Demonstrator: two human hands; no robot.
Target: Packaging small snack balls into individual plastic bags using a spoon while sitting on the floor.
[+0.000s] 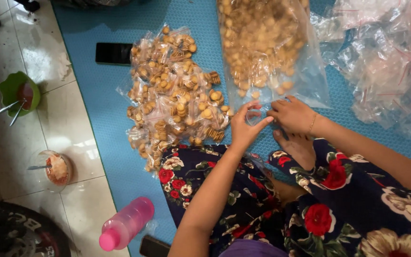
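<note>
On the blue mat (105, 119), the left hand (246, 128) and right hand (293, 115) are pinching a small clear bag (254, 115) together, fingers curled, below the big bag of biscuits (262, 47)

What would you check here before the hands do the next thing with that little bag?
1. Small clear bag held by both hands: ok, left hand and right hand pinch it between them.
2. Bag mouth open: cannot tell, the plastic is too clear and small.
3. Biscuit supply in reach: ok, the big bag lies open just above the hands.
4. Room for finished packs: ok, the pile of filled packs sits to the left on the blue mat.
5. Empty bags at hand: ok, a heap of them lies to the right.
6. Biscuits in the small bag: cannot tell.
</note>
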